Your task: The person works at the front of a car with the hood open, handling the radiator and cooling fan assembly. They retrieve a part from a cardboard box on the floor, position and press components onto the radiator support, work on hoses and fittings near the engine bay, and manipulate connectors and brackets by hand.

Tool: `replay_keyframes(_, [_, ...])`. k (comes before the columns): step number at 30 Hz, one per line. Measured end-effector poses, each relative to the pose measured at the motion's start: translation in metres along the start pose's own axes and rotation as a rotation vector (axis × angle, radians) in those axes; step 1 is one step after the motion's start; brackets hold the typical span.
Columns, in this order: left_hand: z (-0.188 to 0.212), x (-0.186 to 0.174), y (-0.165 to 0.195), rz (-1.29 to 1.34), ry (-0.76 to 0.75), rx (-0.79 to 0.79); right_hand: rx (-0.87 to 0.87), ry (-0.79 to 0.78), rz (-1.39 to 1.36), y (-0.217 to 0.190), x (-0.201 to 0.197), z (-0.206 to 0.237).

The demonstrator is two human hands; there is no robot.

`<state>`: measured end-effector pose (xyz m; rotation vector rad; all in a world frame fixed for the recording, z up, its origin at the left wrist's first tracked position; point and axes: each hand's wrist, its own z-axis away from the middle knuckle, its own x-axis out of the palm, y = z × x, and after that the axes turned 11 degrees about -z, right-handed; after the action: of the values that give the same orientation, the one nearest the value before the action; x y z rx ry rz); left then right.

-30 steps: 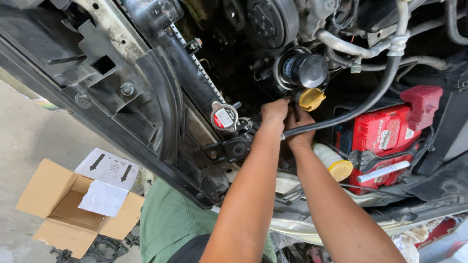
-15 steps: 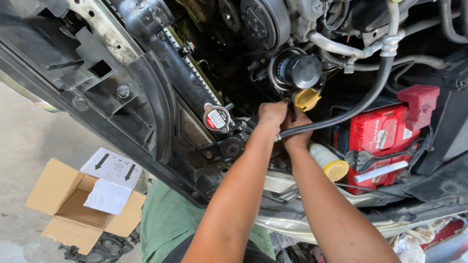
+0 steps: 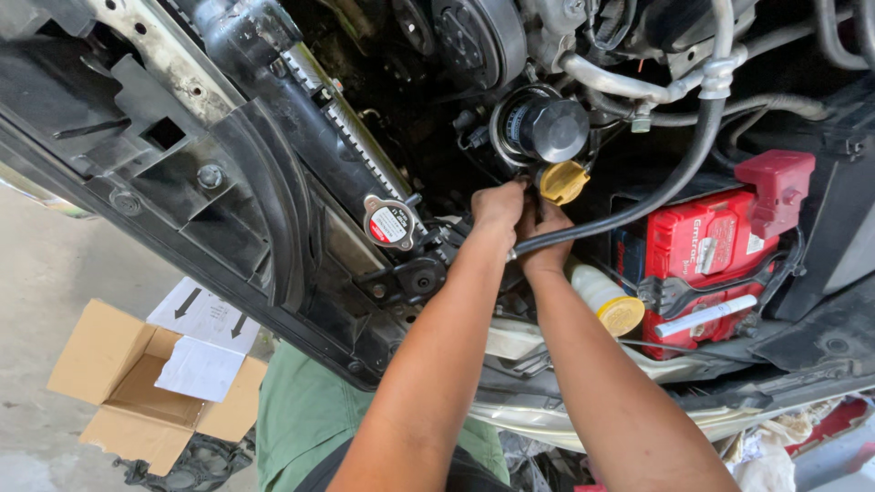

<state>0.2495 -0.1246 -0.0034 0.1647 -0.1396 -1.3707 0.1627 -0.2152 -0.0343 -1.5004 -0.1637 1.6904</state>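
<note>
Setting: A person leans over the open engine bay of a car, seen from above their own arms; both bare forearms reach forward and downward into the machinery.

Left hand: The left hand (image 3: 497,208) is curled shut low in the bay, beside the other hand. What its fingers close on is hidden behind the knuckles, so I cannot tell whether it grips a part or only braces there.

Right hand: The right hand (image 3: 544,239) is closed around the near end of a black rubber hose (image 3: 670,178), apparently to steady that end where it meets the engine.

Hose: It runs from the right hand up and to the right, curving toward a metal pipe (image 3: 629,87) high in the bay. Its lower end sits in the right fist, touching the left hand.

Close by: A yellow cap (image 3: 562,181) sits just above the hands, and a round black oil filter (image 3: 547,129) just above that. A silver radiator cap (image 3: 390,222) with a red label is to the left of the left wrist.

Right side: A red battery (image 3: 706,251) sits well clear of the hands, with a white bottle (image 3: 606,301) topped in yellow near the right forearm.

Floor: An open cardboard box (image 3: 137,392) with white paper sheets lies on the concrete at lower left.
</note>
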Motion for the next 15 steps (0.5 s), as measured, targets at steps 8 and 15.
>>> replay_keyframes(8, [0.0059,-0.0022,-0.0003,-0.377,0.078,0.056,-0.049,0.006,0.025,0.0037,-0.002,0.001])
replay_keyframes(15, [0.0058,-0.0033,0.0,-0.432,0.086,0.049,-0.035,-0.002,0.088,0.0079,0.0003,0.0012])
